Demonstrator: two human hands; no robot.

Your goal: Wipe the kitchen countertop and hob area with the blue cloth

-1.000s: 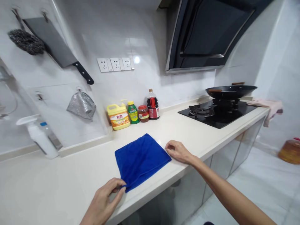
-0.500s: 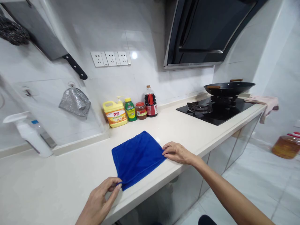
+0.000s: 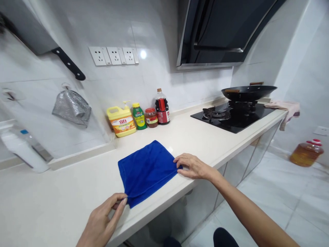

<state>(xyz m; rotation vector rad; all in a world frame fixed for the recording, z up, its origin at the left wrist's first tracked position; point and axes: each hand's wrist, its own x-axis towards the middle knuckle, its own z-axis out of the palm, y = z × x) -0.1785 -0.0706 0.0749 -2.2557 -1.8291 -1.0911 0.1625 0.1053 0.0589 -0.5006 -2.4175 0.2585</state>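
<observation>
A blue cloth [image 3: 149, 171] lies spread on the pale countertop [image 3: 77, 199], close to its front edge. My left hand [image 3: 104, 218] pinches the cloth's near left corner between thumb and fingers. At the right corner, my right hand [image 3: 191, 166] has its thumb and fingers closed on the edge of the same cloth. A fold line runs along the near side of the cloth between the two hands.
Behind the cloth stand a yellow detergent jug [image 3: 122, 121], a green bottle [image 3: 139, 116], a red-lidded jar [image 3: 151, 117] and a dark sauce bottle [image 3: 162, 108]. A wok [image 3: 249, 93] sits on the gas stove [image 3: 231, 120]. A white spray bottle [image 3: 23, 149] leans at left; a cleaver [image 3: 46, 41] hangs above.
The view has shifted slightly, so the scene sits a little further left and higher. Both hands keep their hold on the cloth's corners; the cloth looks almost unchanged.
</observation>
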